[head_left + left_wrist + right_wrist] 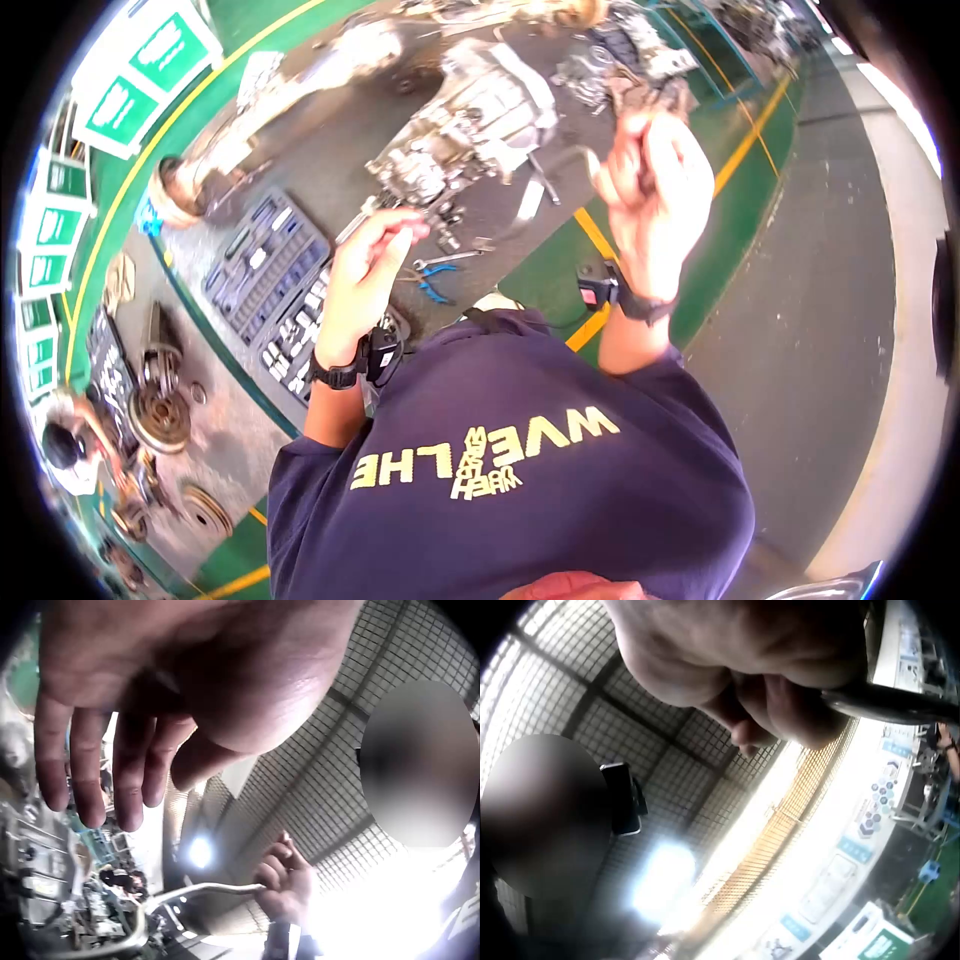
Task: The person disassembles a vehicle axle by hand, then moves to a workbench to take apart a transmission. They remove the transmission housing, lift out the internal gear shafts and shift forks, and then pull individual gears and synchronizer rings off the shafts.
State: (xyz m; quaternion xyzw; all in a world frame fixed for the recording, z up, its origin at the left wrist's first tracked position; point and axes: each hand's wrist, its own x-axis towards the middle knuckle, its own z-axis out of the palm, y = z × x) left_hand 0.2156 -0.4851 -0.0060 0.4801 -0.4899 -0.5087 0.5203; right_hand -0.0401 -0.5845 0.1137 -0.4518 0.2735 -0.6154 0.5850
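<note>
In the head view my right hand [655,190] is raised on the right, fingers curled. The left wrist view shows it gripping one end of a bent, cranked metal rod [206,888]. A dark length of the rod sticks out from the fist in the right wrist view. My left hand [372,270] holds nothing; its fingers hang fairly straight in the left wrist view. It is over the near left side of a metal gearbox housing [480,120], its fingertips overlapping small parts there in the head view.
An open blue socket case [262,262] lies left of the left hand. Blue-handled pliers [432,284] and a wrench [450,258] lie near my body. A long shaft assembly [290,95] stretches behind. Another person [68,445] is at the far left.
</note>
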